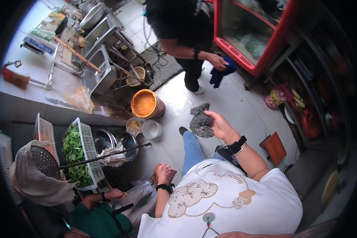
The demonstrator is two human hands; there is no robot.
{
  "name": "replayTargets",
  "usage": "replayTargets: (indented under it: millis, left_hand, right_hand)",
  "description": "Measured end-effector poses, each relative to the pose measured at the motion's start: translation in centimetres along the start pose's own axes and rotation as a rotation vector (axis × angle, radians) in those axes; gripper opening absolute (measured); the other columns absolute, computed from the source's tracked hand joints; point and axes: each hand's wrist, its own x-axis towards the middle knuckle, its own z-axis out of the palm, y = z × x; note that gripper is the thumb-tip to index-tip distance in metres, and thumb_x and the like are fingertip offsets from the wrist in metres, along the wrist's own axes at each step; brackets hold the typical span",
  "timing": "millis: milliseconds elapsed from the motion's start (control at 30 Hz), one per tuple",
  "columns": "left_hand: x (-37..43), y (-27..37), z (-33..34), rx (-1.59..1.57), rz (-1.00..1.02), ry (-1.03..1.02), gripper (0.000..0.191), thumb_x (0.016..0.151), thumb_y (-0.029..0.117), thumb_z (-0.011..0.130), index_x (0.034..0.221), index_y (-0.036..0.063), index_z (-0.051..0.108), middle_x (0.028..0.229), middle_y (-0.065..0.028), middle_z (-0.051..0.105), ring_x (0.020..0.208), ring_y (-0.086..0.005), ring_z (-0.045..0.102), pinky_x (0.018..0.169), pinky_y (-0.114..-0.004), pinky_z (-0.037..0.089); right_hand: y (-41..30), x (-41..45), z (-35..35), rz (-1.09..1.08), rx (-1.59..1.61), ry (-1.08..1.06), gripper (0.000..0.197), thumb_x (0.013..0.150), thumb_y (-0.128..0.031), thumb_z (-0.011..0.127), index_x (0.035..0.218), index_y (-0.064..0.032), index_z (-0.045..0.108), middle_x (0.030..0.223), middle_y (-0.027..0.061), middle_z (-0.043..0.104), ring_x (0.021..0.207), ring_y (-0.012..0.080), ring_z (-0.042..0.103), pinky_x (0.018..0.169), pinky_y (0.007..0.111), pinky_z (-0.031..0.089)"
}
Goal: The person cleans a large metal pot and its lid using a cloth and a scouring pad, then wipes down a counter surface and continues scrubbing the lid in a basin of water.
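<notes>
My right hand (220,125) grips steel wool scouring pads (201,125) in front of my body, above the tiled floor. The grey pads hang together in a lumpy bundle, and a fingertip shows through the lower one. Close to my left side, my left hand (164,174) has its fingers partly bent. A brown, wooden-looking object (172,177) shows around that hand; I cannot tell whether the hand touches it.
A co-worker (178,26) ahead holds a dark blue cloth (223,71) by a red-framed glass-door fridge (253,59). Another, in green (101,218), sits or crouches at left. Nearby stand an orange-filled bucket (143,103), a crate of greens (84,151), a sink (98,71) and a stool (276,148).
</notes>
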Motion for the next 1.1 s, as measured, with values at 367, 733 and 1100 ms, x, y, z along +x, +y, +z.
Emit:
replayTargets:
  millis: [367, 733, 1100]
  left_hand:
    - [15.8, 15.4, -4.1, -0.046, 0.026, 0.145, 0.025, 0.095, 0.018, 0.052, 0.116, 0.0036, 0.056, 0.095, -0.0082, 0.066, 0.077, -0.015, 0.063, 0.066, -0.026, 0.051]
    - [28.3, 38.1, 1.3, 0.04, 0.198, -0.026, 0.026, 0.096, 0.016, 0.049, 0.117, 0.0031, 0.057, 0.098, -0.0052, 0.066, 0.081, -0.0113, 0.062, 0.07, -0.024, 0.05]
    - [41.3, 53.8, 6.8, 0.113, 0.199, -0.104, 0.024, 0.098, 0.015, 0.047, 0.117, 0.0043, 0.056, 0.098, -0.0045, 0.066, 0.082, -0.0107, 0.062, 0.073, -0.024, 0.051]
  right_hand:
    - [-4.6, 20.8, 15.6, 0.08, -0.214, -0.088, 0.024, 0.093, -0.025, 0.056, 0.111, -0.0088, 0.06, 0.102, 0.0065, 0.067, 0.09, 0.0179, 0.064, 0.067, 0.034, 0.055]
    - [-9.8, 34.6, 26.4, 0.115, -0.25, -0.145, 0.024, 0.095, -0.027, 0.052, 0.109, -0.0097, 0.061, 0.105, 0.0052, 0.068, 0.092, 0.0166, 0.065, 0.068, 0.033, 0.053]
    - [-23.1, 47.4, 33.6, -0.111, -0.227, -0.148, 0.021, 0.095, -0.022, 0.053, 0.112, -0.0114, 0.056, 0.105, 0.0022, 0.063, 0.09, 0.0152, 0.063, 0.068, 0.035, 0.053]
